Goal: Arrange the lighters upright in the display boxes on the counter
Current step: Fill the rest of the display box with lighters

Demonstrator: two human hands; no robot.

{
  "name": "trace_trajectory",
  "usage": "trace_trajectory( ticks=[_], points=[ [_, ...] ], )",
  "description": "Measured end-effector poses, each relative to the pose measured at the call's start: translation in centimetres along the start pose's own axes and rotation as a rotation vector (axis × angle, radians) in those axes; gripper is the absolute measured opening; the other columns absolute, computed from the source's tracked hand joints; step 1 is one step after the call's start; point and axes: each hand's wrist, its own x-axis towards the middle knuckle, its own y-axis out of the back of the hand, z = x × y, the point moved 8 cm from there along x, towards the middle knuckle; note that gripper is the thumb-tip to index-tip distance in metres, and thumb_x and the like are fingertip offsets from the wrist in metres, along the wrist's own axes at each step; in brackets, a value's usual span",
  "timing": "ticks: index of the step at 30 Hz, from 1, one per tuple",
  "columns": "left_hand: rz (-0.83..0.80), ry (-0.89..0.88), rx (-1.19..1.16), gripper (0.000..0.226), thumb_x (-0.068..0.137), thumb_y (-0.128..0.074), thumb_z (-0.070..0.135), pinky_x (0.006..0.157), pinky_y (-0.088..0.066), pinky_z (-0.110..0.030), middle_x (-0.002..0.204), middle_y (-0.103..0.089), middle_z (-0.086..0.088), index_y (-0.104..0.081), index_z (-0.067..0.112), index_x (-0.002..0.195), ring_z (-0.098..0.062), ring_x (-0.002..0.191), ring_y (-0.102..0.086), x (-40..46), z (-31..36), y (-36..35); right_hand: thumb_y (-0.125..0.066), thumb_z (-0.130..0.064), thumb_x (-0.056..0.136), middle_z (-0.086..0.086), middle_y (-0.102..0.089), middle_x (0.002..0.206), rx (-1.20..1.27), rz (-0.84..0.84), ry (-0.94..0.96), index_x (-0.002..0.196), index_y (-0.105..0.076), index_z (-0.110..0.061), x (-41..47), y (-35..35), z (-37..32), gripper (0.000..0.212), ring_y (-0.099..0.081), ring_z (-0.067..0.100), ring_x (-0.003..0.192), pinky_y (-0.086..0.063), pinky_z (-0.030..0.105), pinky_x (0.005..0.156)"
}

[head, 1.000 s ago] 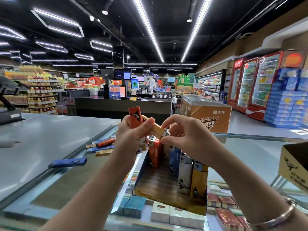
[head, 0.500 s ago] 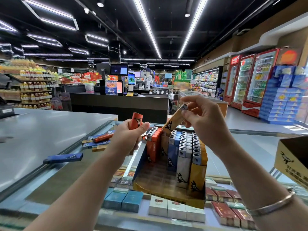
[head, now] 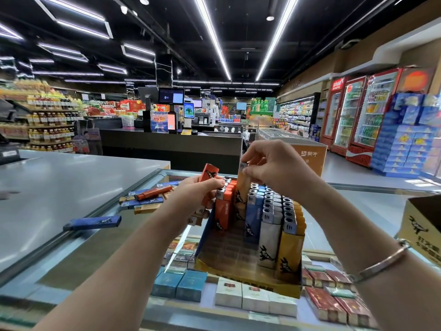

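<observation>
Tan plastic lighter (head: 241, 185), light, stiff, slick: pinched at metal cap by right hand (head: 267, 168), lowering upright into display box (head: 250, 280).
Orange lighters (head: 210, 174) bunched in left hand (head: 198, 194); best gripped by narrow sides.

Right hand (head: 274, 167): pinches the metal top of a tan lighter (head: 242, 185), upright in the display box (head: 250, 280).
Left hand (head: 202, 192): grips several lighters, an orange lighter (head: 209, 172) sticking up.
Counter (head: 71, 187): loose lighters (head: 145, 198) lie flat; a blue lighter (head: 93, 222) lies apart.
</observation>
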Motion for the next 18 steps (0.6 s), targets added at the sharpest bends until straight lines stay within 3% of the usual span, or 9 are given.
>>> trace_trajectory(
  ticks=[3, 11, 14, 18],
  points=[
    [-0.038, 0.003, -0.032, 0.022, 0.081, -0.063, 0.037, 0.048, -0.046, -0.02, 0.065, -0.068, 0.005, -0.06, 0.021, 0.096, -0.007, 0.057, -0.064, 0.0, -0.2, -0.2, -0.07, -0.006, 0.078, 0.001, -0.065, 0.078, -0.087, -0.123, 0.007, 0.081, -0.066, -0.013, 0.0, -1.8, 0.0, 0.009, -0.061, 0.009, 0.072, -0.054, 0.024, 0.068],
    [-0.034, 0.005, -0.038, 0.021, 0.082, -0.063, 0.037, 0.055, -0.049, -0.022, 0.083, -0.069, -0.003, -0.058, 0.024, 0.097, -0.016, 0.073, -0.065, 0.1, -0.2, -0.3, -0.069, -0.006, 0.078, -0.001, -0.061, 0.075, -0.102, -0.234, -0.037, 0.067, -0.059, -0.02, 0.0, -3.1, 0.4, 0.021, -0.056, 0.008, 0.07, -0.047, 0.02, 0.062],
    [-0.038, 0.001, -0.03, 0.022, 0.082, -0.064, 0.037, 0.051, -0.049, -0.02, 0.082, -0.068, -0.004, -0.059, 0.023, 0.097, -0.015, 0.07, -0.064, 0.0, -0.1, -0.4, -0.065, -0.004, 0.079, 0.002, -0.063, 0.072, -0.094, -0.271, -0.068, 0.061, -0.06, -0.02, -0.2, -3.3, 0.4, 0.025, -0.056, 0.009, 0.066, -0.049, 0.023, 0.063],
    [-0.024, 0.021, -0.01, 0.023, 0.083, -0.06, 0.044, 0.049, -0.049, -0.02, 0.081, -0.069, -0.003, -0.058, 0.024, 0.096, -0.015, 0.071, -0.066, 0.0, -0.1, -0.3, -0.06, -0.004, 0.083, 0.001, -0.062, 0.07, -0.049, -0.306, -0.1, 0.066, -0.063, -0.018, -0.6, -3.4, 0.3, 0.022, -0.053, 0.007, 0.061, -0.044, 0.018, 0.057]
  ],
)
